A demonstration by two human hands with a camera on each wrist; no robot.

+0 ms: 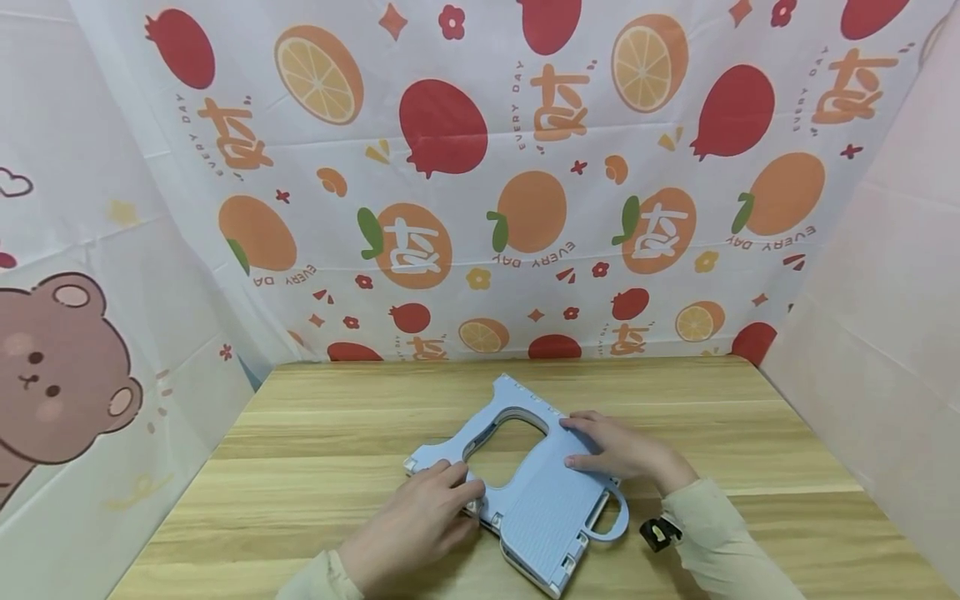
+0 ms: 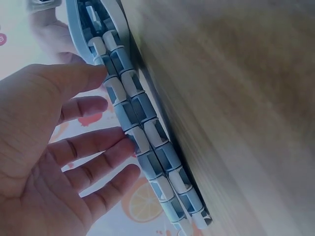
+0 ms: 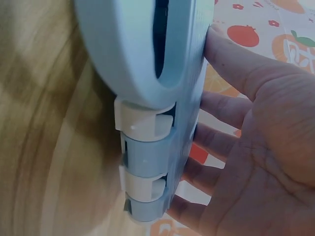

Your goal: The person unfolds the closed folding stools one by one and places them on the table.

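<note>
A light-blue plastic folding stool [image 1: 543, 496] lies folded flat on the wooden table. It has a large rounded opening through its middle and a looped carry handle [image 1: 619, 521] at the right. My left hand [image 1: 420, 517] rests at the near left edge. In the left wrist view, its thumb and fingertips touch the double row of blue and white hinges [image 2: 142, 130], the fingers loosely bent. Across the top panel spread the fingers of my right hand [image 1: 618, 450], thumb apart from them. The right wrist view shows hinge knuckles [image 3: 145, 160] beside the handle; the underside is hidden.
The wooden table [image 1: 337, 425] extends around the stool. Behind it hangs a fruit-printed cloth [image 1: 480, 317], with pale cloth at both sides, the left one bearing a bear print [image 1: 63, 375]. A black buckle [image 1: 660, 533] sits by the right sleeve cuff.
</note>
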